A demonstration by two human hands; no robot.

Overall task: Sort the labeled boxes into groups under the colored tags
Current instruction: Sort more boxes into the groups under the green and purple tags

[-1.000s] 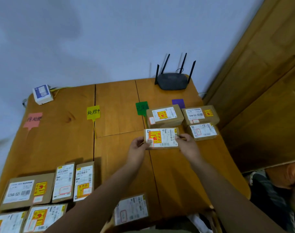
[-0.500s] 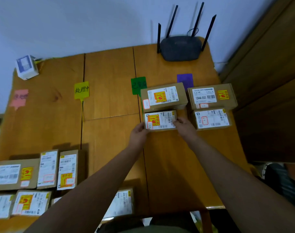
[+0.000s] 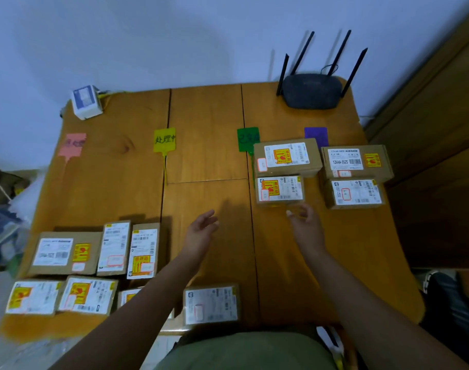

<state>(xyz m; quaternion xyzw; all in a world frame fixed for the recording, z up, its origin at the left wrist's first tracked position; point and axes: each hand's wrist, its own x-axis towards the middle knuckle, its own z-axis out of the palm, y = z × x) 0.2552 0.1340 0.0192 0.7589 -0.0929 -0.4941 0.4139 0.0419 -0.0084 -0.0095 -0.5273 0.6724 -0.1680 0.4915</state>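
**Around my desk, apart from the sorting**

The desk (image 3: 206,156) in front of me is orange-brown wood, made of planks with dark seams between them and a knot showing towards its far left. At its far right corner stands a black router (image 3: 310,90) with four antennas raised, a thin cable looped behind it. At the far left corner sits a small white device (image 3: 85,102) with a bluish face, tilted, with a yellow cable (image 3: 108,93) beside it. A pale wall (image 3: 174,36) runs behind the desk. To my right is brown wooden panelling (image 3: 436,102). Off the left edge lies blurred clutter (image 3: 4,209); I cannot tell what it is.
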